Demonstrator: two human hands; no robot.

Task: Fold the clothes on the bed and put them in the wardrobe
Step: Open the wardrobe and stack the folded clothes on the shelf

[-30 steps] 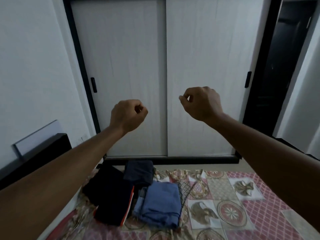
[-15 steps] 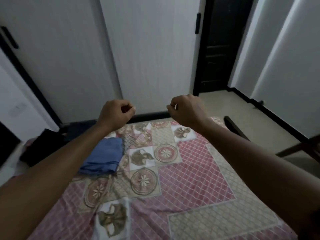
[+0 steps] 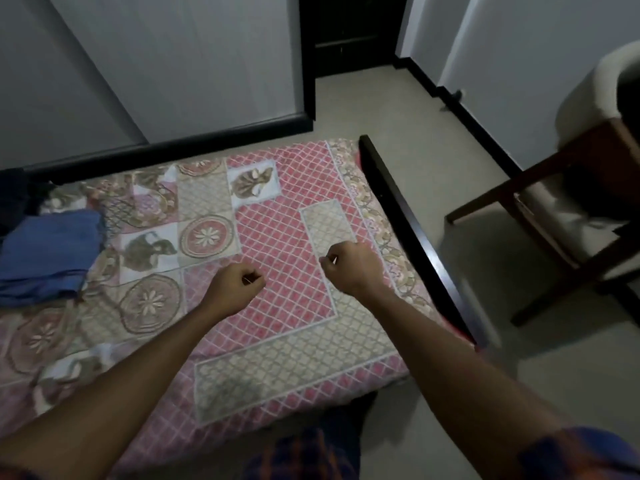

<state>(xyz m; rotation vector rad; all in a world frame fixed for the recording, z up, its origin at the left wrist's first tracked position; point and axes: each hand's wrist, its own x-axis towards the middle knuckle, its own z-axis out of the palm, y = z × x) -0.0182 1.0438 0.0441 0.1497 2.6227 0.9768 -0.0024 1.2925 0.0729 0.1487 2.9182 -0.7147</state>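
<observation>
Blue folded clothes point(image 3: 48, 251) lie on the bed point(image 3: 287, 341), left, partly cut off; a dark pile point(image 3: 14, 199) behind is barely readable. The left hand point(image 3: 235, 285) and right hand point(image 3: 356, 268) hover curled into empty fists.

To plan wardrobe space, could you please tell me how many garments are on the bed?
2. A folded blue garment lies on the bedspread at far left; a dark garment sits behind it, cut by the frame edge. More may lie out of view.
</observation>
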